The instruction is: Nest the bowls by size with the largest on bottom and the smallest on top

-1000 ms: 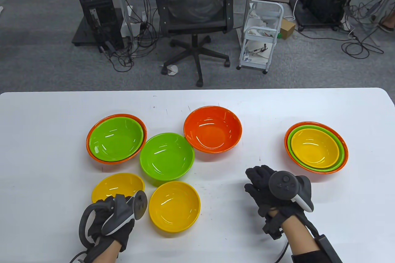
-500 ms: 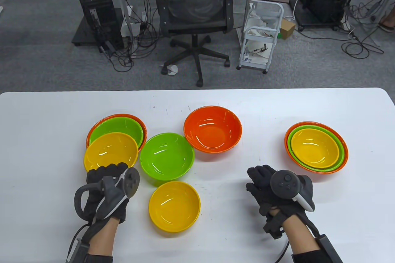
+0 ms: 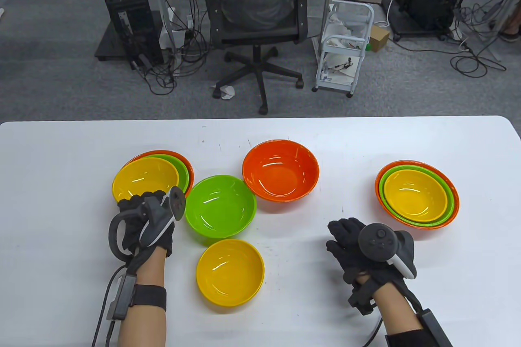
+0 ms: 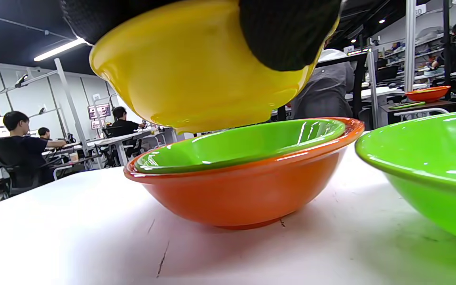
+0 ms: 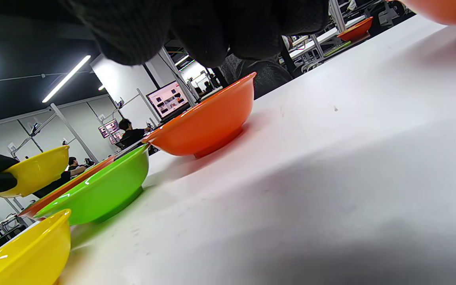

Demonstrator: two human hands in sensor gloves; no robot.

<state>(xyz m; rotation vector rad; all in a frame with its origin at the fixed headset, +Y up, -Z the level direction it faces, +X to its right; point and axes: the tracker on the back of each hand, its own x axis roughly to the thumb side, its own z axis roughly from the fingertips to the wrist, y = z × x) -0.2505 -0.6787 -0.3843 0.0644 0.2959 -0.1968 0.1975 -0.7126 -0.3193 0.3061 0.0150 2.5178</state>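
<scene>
My left hand (image 3: 140, 210) grips a yellow bowl (image 3: 145, 179) by its near rim and holds it just above a green bowl (image 3: 182, 171) nested in an orange bowl (image 3: 171, 154) at the left. In the left wrist view the yellow bowl (image 4: 196, 75) hangs over the green bowl (image 4: 244, 142) without touching it. A loose green bowl (image 3: 220, 205), a loose orange bowl (image 3: 280, 175) and a loose yellow bowl (image 3: 230, 271) sit mid-table. A full orange-green-yellow stack (image 3: 417, 193) stands at the right. My right hand (image 3: 346, 241) hovers empty, fingers loosely extended, over the table.
The white table (image 3: 61, 147) ends at its far edge, with an office chair (image 3: 256, 17), a black stand (image 3: 126, 13) and a white cart (image 3: 346, 50) on the floor beyond. Cables hang from both wrists.
My left hand took the yellow bowl from the near left of the table and carried it away from me, up over the green-in-orange pair. My right hand stayed almost still.
</scene>
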